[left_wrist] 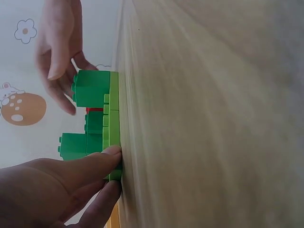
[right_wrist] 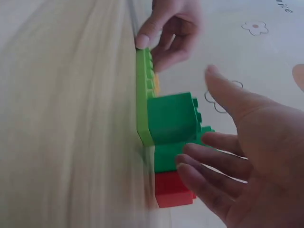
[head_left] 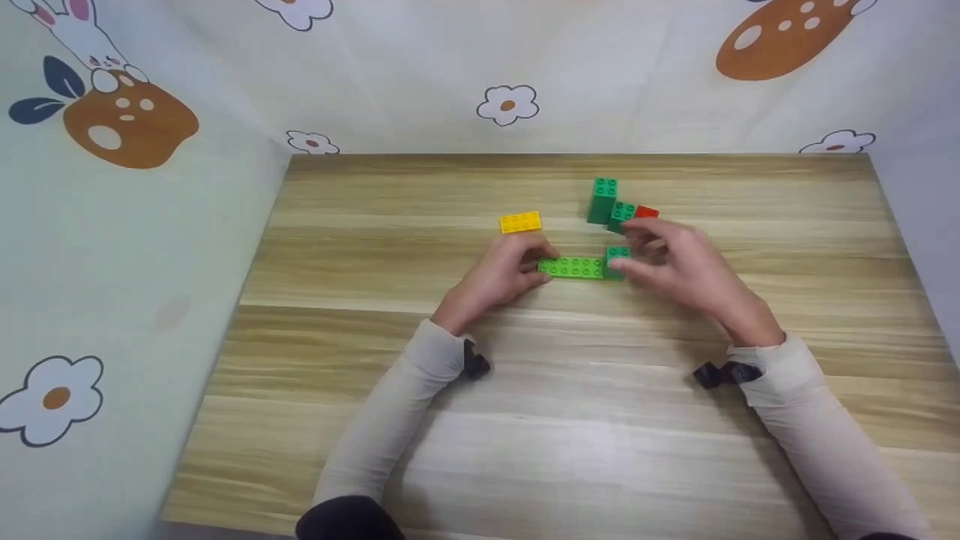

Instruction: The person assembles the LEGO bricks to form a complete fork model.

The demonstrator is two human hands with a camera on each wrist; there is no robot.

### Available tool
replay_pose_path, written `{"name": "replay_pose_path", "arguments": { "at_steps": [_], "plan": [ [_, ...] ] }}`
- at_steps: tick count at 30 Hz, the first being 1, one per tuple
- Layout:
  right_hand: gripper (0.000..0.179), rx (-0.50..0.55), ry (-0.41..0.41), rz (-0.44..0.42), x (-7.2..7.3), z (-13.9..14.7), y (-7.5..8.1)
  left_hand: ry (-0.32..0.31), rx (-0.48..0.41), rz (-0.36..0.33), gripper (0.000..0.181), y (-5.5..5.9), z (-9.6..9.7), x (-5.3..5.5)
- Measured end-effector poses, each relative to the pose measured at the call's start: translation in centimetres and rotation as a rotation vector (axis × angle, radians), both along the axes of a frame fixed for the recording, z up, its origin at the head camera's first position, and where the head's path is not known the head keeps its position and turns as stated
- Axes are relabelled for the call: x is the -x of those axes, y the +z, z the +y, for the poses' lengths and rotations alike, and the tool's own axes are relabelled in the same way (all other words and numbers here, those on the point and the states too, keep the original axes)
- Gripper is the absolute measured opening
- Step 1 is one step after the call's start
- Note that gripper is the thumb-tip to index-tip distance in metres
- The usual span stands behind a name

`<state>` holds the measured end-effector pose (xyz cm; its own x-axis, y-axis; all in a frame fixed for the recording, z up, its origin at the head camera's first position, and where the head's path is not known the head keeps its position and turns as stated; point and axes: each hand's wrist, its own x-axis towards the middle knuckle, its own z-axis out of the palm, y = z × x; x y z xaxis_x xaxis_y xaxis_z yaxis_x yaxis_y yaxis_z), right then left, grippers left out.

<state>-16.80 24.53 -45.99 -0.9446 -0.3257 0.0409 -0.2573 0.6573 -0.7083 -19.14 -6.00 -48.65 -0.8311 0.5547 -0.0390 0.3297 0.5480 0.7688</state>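
A long light green building-block plate (head_left: 571, 268) lies flat on the wooden table, studs up. My left hand (head_left: 501, 271) pinches its left end between thumb and fingers. On the plate's right end sits a dark green block (right_wrist: 172, 118), flush with the end in the right wrist view. Beside that block is my right hand (head_left: 686, 262), its fingers spread and slightly bent with nothing between them. The right wrist view shows a gap between its thumb and the block's studs, and the left wrist view has this hand apart from the block too.
Behind the plate stand a tall dark green block (head_left: 602, 201), a lower dark green block (head_left: 621, 216) and a red block (head_left: 646, 213), close together. A yellow block (head_left: 520, 222) lies just beyond my left hand. Patterned fabric (head_left: 405, 90) borders the table's back edge.
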Motion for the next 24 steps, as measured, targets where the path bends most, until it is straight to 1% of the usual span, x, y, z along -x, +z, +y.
{"name": "replay_pose_path", "arguments": {
  "at_steps": [1,4,6,8,11,17,20,24],
  "plan": [
    [0.060,0.025,-0.024,0.029,0.2,0.2,0.1,0.000,-0.004,-0.004,0.032,0.0,0.0,0.0],
    [0.042,0.052,-0.093,0.124,0.7,1.0,0.2,0.001,-0.008,-0.010,0.032,0.1,-0.1,-0.1],
    [0.038,0.040,-0.125,0.167,1.0,1.5,0.1,0.002,-0.009,-0.013,0.033,0.1,-0.1,-0.1],
    [0.038,0.028,-0.145,0.186,1.2,2.0,0.0,0.003,-0.007,-0.012,0.033,0.1,0.0,-0.1],
    [0.042,0.016,-0.138,0.175,1.6,2.5,-0.3,0.007,-0.006,-0.010,0.033,0.0,0.0,-0.1],
    [0.051,0.001,-0.087,0.114,2.1,3.0,-1.0,0.010,-0.011,0.008,0.031,0.1,0.1,-0.3],
    [0.049,-0.006,-0.078,0.103,2.2,3.1,-1.2,0.009,-0.011,0.016,0.031,0.1,0.1,-0.3],
    [0.043,0.009,-0.096,0.079,2.3,3.0,-1.3,0.010,-0.003,0.012,0.032,0.1,0.1,-0.3]
  ]
}}
